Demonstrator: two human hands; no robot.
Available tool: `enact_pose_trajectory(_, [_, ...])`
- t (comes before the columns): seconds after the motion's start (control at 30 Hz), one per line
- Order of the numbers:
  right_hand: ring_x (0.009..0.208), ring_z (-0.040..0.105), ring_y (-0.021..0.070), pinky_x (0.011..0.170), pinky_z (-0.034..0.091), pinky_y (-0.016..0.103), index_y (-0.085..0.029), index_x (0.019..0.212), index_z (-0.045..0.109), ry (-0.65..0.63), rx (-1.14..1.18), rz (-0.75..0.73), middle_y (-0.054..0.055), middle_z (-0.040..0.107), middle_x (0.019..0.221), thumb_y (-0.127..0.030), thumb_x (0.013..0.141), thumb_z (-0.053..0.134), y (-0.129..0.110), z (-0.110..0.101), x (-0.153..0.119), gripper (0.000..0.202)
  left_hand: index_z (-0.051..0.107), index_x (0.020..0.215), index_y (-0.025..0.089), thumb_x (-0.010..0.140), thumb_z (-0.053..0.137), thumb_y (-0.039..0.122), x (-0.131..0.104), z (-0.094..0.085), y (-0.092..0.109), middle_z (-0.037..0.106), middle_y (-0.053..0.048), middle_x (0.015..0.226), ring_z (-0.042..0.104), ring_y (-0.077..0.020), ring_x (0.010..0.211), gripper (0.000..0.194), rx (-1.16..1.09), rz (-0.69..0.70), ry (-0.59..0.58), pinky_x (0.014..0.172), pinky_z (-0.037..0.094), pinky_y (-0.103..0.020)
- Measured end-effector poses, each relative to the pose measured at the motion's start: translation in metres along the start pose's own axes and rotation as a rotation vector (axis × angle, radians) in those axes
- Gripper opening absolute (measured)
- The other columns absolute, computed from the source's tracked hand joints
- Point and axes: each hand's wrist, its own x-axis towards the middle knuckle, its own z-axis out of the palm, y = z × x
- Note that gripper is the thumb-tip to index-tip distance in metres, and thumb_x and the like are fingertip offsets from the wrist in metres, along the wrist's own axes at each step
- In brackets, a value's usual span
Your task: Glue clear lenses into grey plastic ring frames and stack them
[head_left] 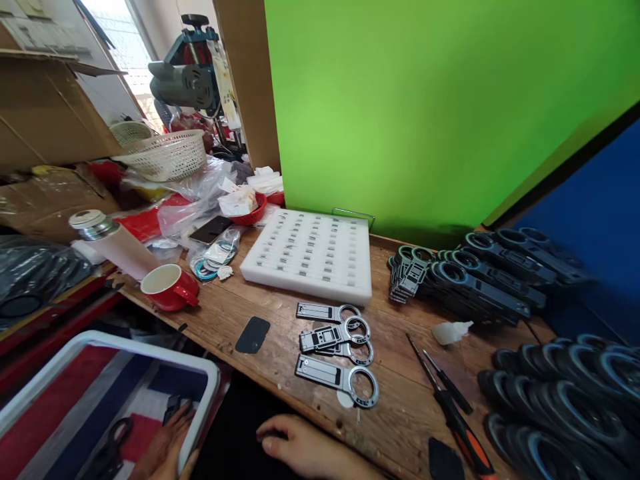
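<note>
At the lower left my left hand (167, 437) reaches inside a white-rimmed tray (145, 343) lined with red, white and blue striped cloth. Its fingers are closed on a small dark part (173, 407), mostly covered by them. Another black part with a ring (107, 447) lies in the tray beside it. My right hand (295, 443) rests at the table's front edge, fingers loosely curved and apart, holding nothing. Just beyond it lie several grey metal pieces with ring ends, the nearest ring piece (337, 380) flat on the wood; two overlap.
A white foam block (310, 253) holds rows of small metal parts. Stacked dark ring pieces (480, 287) fill the right side. Screwdrivers (457, 420), a small white bottle (450, 332) and a black pad (253, 335) lie around. Left stand a red mug (173, 293) and a flask (117, 247).
</note>
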Motion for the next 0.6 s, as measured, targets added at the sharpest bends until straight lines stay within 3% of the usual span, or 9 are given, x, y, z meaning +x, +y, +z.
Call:
enact_pose_trajectory(0.1, [0.1, 0.062, 0.0224, 0.089, 0.044, 0.033, -0.017, 0.104, 0.065, -0.011, 0.178, 0.05, 0.006, 0.07, 0.102, -0.056, 0.078, 0.053, 0.011, 0.0, 0.008, 0.048, 0.061, 0.1, 0.029, 0.07, 0.052, 0.039, -0.004, -0.001, 0.016, 0.067, -0.005, 0.113, 0.051, -0.029, 0.121, 0.034, 0.049, -0.092, -0.037, 0.096, 0.047, -0.037])
enact_pose_trajectory(0.2, [0.096, 0.063, 0.0258, 0.086, 0.046, 0.037, -0.017, 0.092, 0.065, 0.056, 0.218, 0.024, 0.008, 0.069, 0.093, -0.07, 0.072, 0.05, 0.019, -0.001, 0.012, 0.059, 0.056, 0.115, 0.023, 0.083, 0.039, 0.035, -0.013, -0.006, 0.031, 0.067, -0.008, 0.114, 0.059, -0.0264, 0.112, 0.039, 0.111, -0.206, -0.192, 0.09, 0.048, -0.035])
enact_pose_trajectory(0.33, [0.09, 0.064, 0.0258, 0.09, 0.044, 0.039, -0.02, 0.082, 0.064, 0.129, 0.191, -0.05, 0.006, 0.067, 0.085, -0.07, 0.074, 0.051, 0.031, -0.004, 0.015, 0.053, 0.055, 0.12, 0.023, 0.086, 0.04, 0.038, -0.015, -0.007, 0.044, 0.071, -0.007, 0.103, 0.063, -0.0245, 0.104, 0.039, 0.108, -0.279, -0.197, 0.088, 0.045, -0.03])
enact_pose_trajectory(0.47, [0.089, 0.065, 0.0283, 0.079, 0.049, 0.039, -0.02, 0.084, 0.063, 0.098, 0.175, 0.008, 0.007, 0.067, 0.085, -0.075, 0.071, 0.05, 0.046, -0.004, 0.018, 0.058, 0.057, 0.12, 0.021, 0.087, 0.043, 0.039, -0.008, -0.001, 0.05, 0.072, -0.008, 0.098, 0.066, -0.0238, 0.095, 0.041, 0.085, -0.295, -0.186, 0.083, 0.046, -0.03])
enact_pose_trajectory(0.6, [0.089, 0.064, 0.0268, 0.084, 0.047, 0.039, -0.021, 0.084, 0.063, 0.143, 0.147, 0.005, 0.007, 0.067, 0.087, -0.07, 0.075, 0.05, 0.049, -0.004, 0.017, 0.052, 0.062, 0.115, 0.021, 0.084, 0.049, 0.044, 0.004, 0.0, 0.053, 0.069, -0.009, 0.111, 0.061, -0.0243, 0.105, 0.041, 0.043, -0.245, -0.141, 0.089, 0.044, -0.03])
